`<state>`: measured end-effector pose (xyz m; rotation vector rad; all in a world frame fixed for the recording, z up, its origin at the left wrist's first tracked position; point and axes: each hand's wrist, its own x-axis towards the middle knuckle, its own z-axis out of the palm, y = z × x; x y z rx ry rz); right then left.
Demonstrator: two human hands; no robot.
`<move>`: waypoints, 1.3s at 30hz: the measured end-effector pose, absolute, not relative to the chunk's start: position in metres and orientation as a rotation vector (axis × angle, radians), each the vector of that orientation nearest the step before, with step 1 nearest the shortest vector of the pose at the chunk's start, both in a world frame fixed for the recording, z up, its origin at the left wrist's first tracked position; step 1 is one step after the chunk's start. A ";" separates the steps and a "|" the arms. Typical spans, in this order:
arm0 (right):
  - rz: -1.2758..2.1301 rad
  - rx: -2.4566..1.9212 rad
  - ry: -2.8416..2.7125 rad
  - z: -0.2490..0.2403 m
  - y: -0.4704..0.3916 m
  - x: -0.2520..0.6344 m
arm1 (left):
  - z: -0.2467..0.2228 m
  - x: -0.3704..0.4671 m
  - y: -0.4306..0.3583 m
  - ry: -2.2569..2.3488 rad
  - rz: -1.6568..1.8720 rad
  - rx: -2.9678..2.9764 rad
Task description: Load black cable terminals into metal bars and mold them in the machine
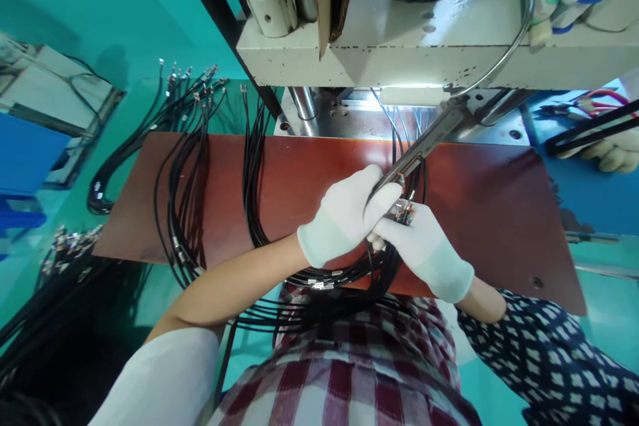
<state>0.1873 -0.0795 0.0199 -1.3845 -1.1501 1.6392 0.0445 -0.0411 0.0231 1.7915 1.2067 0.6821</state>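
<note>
My left hand (349, 213), in a white glove, is closed around the lower end of a long grey steel tool that looks like a caliper (424, 141). The tool slants up and right toward the press. Close against it, my right hand (424, 243), also gloved, grips a bundle of black cables (389, 269) near their ends. Small metal terminals (403, 210) with coppery wire stick out above the right fingers. The cables loop down across my lap and to the left. Where the tool meets the terminals is partly covered by the fingers.
A reddish-brown board (479, 213) lies in front of me. The white press (429, 66) stands behind it, with thin cables beneath. More black cable bundles (187, 200) drape over the board's left side. Pliers with red handles (582, 105) lie at right; a blue bin (30, 153) stands left.
</note>
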 end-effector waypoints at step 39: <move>1.573 -1.293 -1.590 0.029 -0.072 0.205 | 0.009 0.037 -0.030 0.737 0.690 1.277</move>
